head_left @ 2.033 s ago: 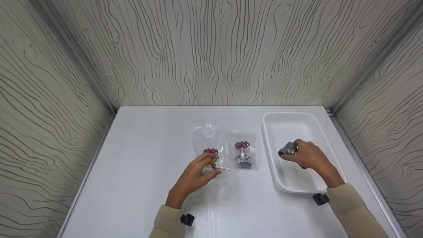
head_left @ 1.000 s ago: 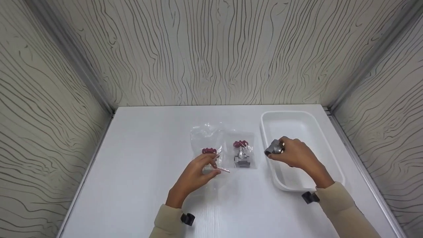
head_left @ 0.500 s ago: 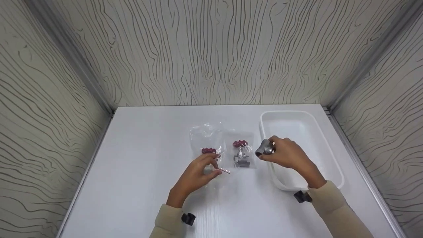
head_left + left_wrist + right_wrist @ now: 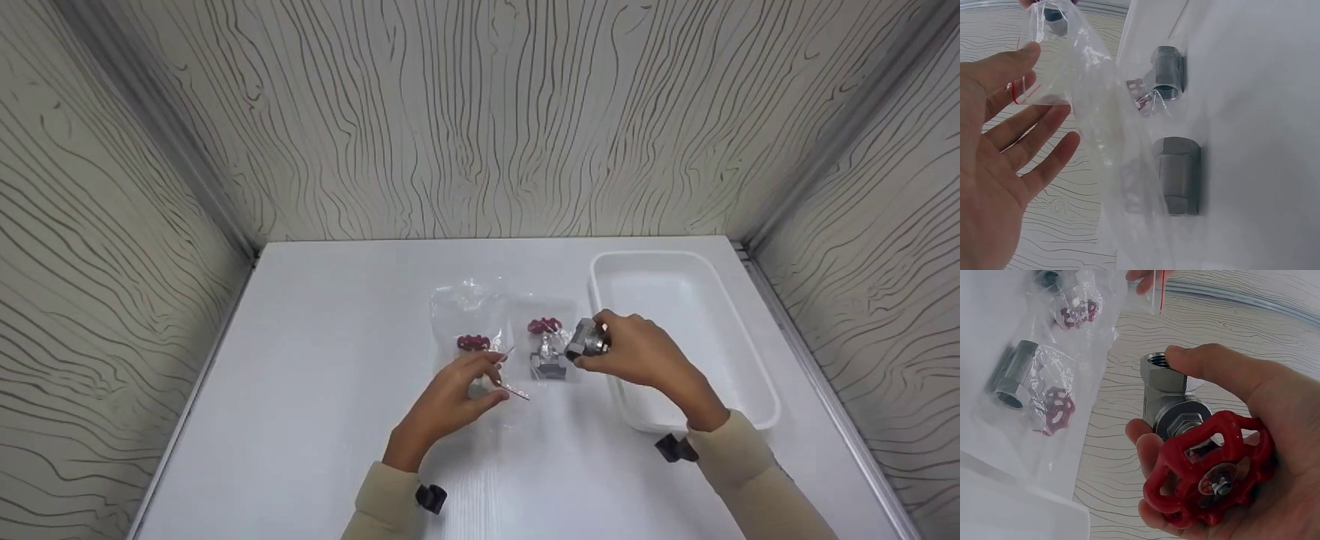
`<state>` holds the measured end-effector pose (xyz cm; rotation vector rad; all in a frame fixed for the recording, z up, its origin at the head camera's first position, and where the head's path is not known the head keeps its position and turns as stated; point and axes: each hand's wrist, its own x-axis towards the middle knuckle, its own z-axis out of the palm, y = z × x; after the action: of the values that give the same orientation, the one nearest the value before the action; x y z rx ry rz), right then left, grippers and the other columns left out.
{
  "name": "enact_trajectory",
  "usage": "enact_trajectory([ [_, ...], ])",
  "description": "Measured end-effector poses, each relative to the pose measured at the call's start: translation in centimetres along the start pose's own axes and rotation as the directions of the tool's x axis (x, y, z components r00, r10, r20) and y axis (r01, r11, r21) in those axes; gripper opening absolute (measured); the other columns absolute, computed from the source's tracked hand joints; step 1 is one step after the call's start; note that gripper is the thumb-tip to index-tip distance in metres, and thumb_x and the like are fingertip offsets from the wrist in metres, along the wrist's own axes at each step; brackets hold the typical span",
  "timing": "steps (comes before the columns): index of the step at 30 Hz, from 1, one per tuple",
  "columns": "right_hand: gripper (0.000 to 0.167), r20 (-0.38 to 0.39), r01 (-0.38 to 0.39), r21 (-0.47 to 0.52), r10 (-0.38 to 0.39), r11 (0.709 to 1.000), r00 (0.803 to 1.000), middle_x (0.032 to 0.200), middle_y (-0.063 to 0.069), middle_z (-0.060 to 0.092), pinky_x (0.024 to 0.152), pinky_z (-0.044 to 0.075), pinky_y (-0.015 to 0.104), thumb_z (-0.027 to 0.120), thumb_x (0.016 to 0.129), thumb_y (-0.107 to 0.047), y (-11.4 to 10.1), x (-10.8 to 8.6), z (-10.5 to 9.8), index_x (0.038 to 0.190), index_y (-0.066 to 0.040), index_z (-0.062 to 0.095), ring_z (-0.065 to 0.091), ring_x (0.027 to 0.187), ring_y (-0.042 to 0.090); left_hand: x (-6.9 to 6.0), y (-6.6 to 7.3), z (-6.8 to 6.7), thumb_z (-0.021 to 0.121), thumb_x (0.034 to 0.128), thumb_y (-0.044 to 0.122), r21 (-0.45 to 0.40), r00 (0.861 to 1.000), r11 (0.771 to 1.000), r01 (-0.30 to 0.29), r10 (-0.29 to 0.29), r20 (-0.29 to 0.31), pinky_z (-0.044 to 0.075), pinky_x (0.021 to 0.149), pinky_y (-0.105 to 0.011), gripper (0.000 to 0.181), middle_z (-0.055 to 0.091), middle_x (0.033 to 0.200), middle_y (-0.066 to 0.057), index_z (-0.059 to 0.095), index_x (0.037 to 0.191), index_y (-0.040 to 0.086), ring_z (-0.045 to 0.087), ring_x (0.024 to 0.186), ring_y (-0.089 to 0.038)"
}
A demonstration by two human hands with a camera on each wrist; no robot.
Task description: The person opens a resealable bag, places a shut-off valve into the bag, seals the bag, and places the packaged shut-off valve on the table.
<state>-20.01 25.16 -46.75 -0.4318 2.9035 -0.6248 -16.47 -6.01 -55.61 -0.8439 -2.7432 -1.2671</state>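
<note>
My right hand (image 4: 637,352) grips a gate valve (image 4: 1171,396), with its metal body poking out past the thumb and its red handwheel (image 4: 1207,472) against the palm. My left hand (image 4: 457,394) pinches the red-striped mouth of a clear zip bag (image 4: 1092,73) between thumb and fingers, and the bag's mouth stands apart. Under that hand in the head view lies a bagged valve with a red handwheel (image 4: 473,343), its body partly hidden. Just left of the held valve, a second bagged valve (image 4: 549,365) lies flat on the table.
A white tray (image 4: 757,360) stands on the right side of the white table (image 4: 315,337), under and beyond my right forearm. Wood-grain panels (image 4: 480,120) rise at the back and both sides. Each sleeve cuff carries a small black mount (image 4: 431,498).
My right hand has carried the valve left, out from over the tray, to near the second bagged valve. My left hand keeps hold of the bag and has shifted slightly right.
</note>
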Motion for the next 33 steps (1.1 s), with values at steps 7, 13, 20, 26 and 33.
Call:
enact_trajectory([
  [7, 0.056, -0.001, 0.014, 0.002, -0.014, 1.0, 1.0, 0.078, 0.001, 0.069, 0.056, 0.045, 0.029, 0.091, 0.08, -0.037, -1.1, -0.1, 0.4, 0.117, -0.002, 0.067, 0.056, 0.065, 0.014, 0.2, 0.1, 0.3, 0.08, 0.0981, 0.028, 0.017, 1.0, 1.0, -0.02, 0.02, 0.009, 0.053, 0.115, -0.041, 0.015, 0.065, 0.149, -0.001, 0.069, 0.1, 0.018, 0.061, 0.14, -0.023],
  [13, 0.059, 0.013, 0.025, -0.001, -0.025, 1.0, 1.0, 0.083, 0.003, 0.071, 0.058, 0.048, 0.03, 0.092, 0.079, -0.035, -2.0, -0.2, 0.8, 0.122, -0.001, 0.067, 0.059, 0.069, 0.014, 0.4, 0.2, 0.6, 0.079, 0.0983, 0.029, 0.018, 0.999, 1.0, 0.008, -0.009, 0.031, 0.052, 0.116, -0.041, 0.013, 0.066, 0.149, 0.001, 0.069, 0.1, 0.02, 0.06, 0.142, -0.023],
  [20, 0.061, 0.025, 0.061, 0.003, -0.061, 0.998, 0.998, 0.084, 0.001, 0.072, 0.058, 0.05, 0.029, 0.092, 0.079, -0.037, -2.7, -0.6, 1.0, 0.123, -0.002, 0.068, 0.06, 0.068, 0.012, 0.6, 0.6, 0.9, 0.079, 0.0986, 0.03, 0.011, 0.999, 1.0, 0.011, -0.011, 0.044, 0.054, 0.114, -0.039, 0.014, 0.066, 0.149, 0.0, 0.07, 0.102, 0.019, 0.061, 0.141, -0.022],
  [26, 0.059, 0.02, 0.092, -0.001, -0.092, 0.996, 0.996, 0.085, 0.0, 0.073, 0.059, 0.051, 0.029, 0.093, 0.077, -0.038, -3.3, -1.1, 1.1, 0.119, -0.004, 0.069, 0.061, 0.07, 0.011, 0.6, 0.9, 1.1, 0.079, 0.0989, 0.03, 0.022, 0.999, 1.0, 0.004, -0.005, 0.042, 0.053, 0.115, -0.04, 0.014, 0.066, 0.149, 0.002, 0.07, 0.103, 0.021, 0.06, 0.141, -0.021],
  [33, 0.065, 0.028, 0.112, -0.037, -0.111, 0.993, 0.993, 0.087, 0.0, 0.075, 0.06, 0.052, 0.03, 0.094, 0.076, -0.04, -3.8, -1.5, 1.6, 0.124, -0.004, 0.069, 0.06, 0.07, 0.01, 0.7, 1.5, 1.2, 0.078, 0.0993, 0.031, 0.036, 0.998, 0.999, -0.023, 0.021, 0.052, 0.05, 0.119, -0.041, 0.015, 0.066, 0.149, 0.002, 0.069, 0.105, 0.02, 0.06, 0.141, -0.02],
])
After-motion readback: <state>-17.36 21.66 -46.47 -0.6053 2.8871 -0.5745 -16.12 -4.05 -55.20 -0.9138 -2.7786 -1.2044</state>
